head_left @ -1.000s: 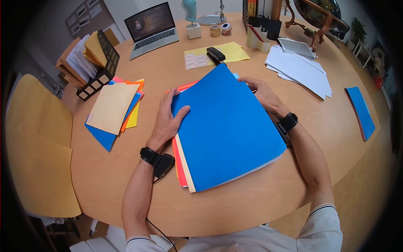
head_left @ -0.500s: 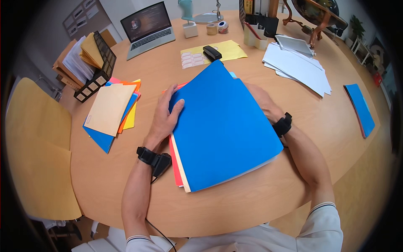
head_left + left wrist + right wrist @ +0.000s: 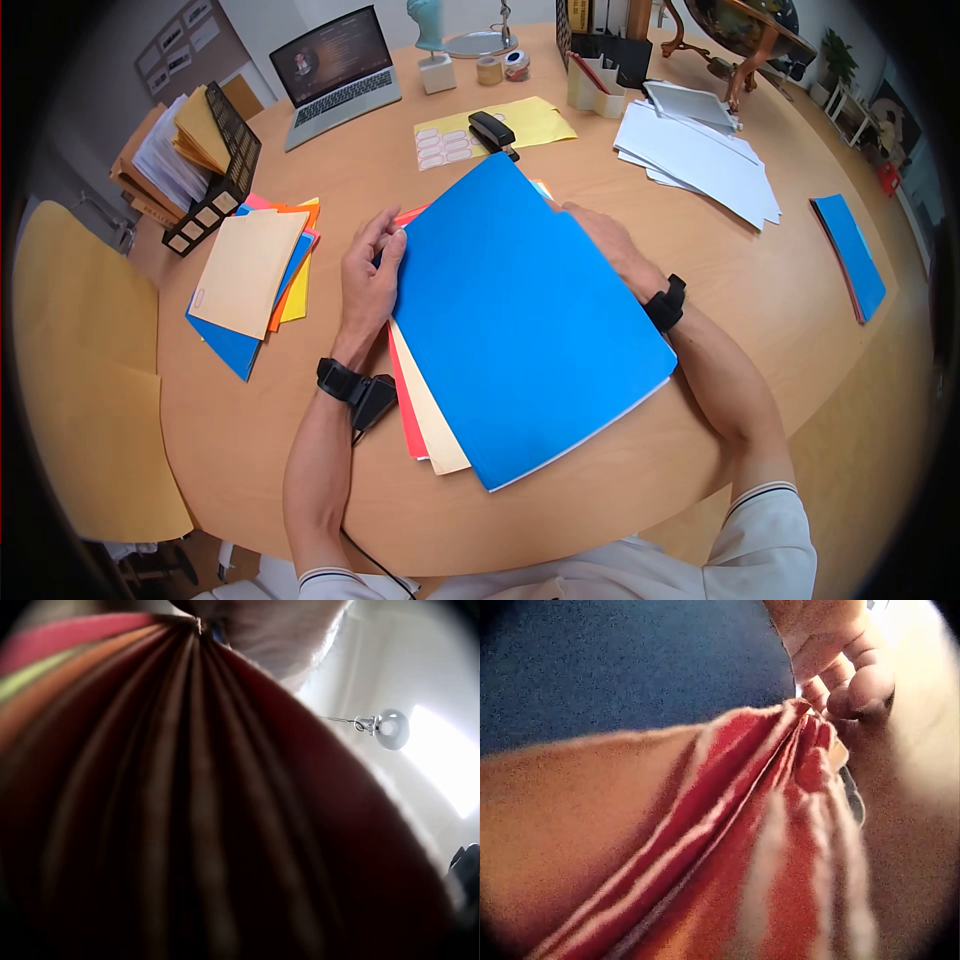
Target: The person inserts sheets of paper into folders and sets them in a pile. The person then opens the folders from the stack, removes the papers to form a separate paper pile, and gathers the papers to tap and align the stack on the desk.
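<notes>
At a wooden desk (image 3: 240,430), a stack of folders (image 3: 525,320), blue on top, sits between hands held apart: the left hand (image 3: 370,280) grips its left edge, the right hand (image 3: 608,240), partly hidden, clasps the opposite edge. A cream folder (image 3: 438,430) juts out; a black stapler (image 3: 492,130) stands just beyond.
</notes>
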`<state>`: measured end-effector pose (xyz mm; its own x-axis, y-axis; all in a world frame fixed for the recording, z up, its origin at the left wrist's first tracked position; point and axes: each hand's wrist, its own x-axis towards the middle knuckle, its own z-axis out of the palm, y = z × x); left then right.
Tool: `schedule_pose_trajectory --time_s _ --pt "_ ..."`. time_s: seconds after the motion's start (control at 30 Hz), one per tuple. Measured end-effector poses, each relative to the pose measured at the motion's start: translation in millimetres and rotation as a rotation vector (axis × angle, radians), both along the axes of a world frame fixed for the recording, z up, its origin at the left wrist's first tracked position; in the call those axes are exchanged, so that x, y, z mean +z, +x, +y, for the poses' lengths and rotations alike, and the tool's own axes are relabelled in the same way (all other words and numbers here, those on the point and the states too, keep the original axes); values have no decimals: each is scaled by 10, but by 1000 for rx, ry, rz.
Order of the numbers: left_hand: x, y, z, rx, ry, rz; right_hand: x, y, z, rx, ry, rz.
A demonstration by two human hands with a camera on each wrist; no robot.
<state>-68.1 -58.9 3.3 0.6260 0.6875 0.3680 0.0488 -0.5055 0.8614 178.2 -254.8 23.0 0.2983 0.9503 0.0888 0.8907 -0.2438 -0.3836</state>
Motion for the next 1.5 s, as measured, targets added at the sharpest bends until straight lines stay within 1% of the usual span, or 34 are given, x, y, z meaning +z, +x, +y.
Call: schedule_pose_trajectory --time_s 0.07,0.2,0.3,0.37,0.4,0.47,0.57,0.7,0.77,0.8,0.87,0.93,1.0,1.13,1.37,1.4,1.43,1.47,1.5 --pt "63 -3 -57 32 100 -35 19 -7 -36 36 40 34" --pt "207 -22 -131 54 176 -9 51 -30 -71 62 60 -7" --pt "267 -23 -168 81 232 -54 94 -61 -103 60 98 -18" --pt "284 -25 -185 82 156 -95 89 -53 -113 72 106 -51" --pt "282 -25 -184 81 157 -95 103 -57 -112 72 107 -51" --pt "266 -29 -169 40 116 -186 143 -69 -105 72 44 -25" --pt "237 -60 -120 5 125 -187 98 -56 -106 79 72 -30" --pt "116 -85 -54 24 71 -198 16 -20 -70 52 99 -1" --pt "94 -130 -24 25 -58 -181 98 -76 -25 -33 -24 19" --pt "81 -113 -34 24 -58 -180 111 -66 -21 -34 -24 20" --pt "65 -55 -72 56 -290 -412 123 -42 -14 -51 -23 132" --pt "-28 -136 116 -254 -415 -481 78 -30 -12 -46 -1 150" --pt "-108 -160 197 -289 -416 -488 41 -25 -17 -42 76 142" --pt "-165 -190 272 -425 -417 -513 15 -3 8 -50 55 160" --pt "-219 -199 382 -666 -412 -554 -95 65 14 -18 154 204" --pt "-295 -195 449 -666 -412 -554 -100 67 13 -16 170 204" --pt "-316 -164 477 -613 -373 -583 -53 49 2 -16 170 204" --pt "-337 -153 497 -560 -333 -611 33 16 -18 -40 140 259" --pt "-368 -165 495 -560 -333 -611 82 -5 -29 -64 110 313"
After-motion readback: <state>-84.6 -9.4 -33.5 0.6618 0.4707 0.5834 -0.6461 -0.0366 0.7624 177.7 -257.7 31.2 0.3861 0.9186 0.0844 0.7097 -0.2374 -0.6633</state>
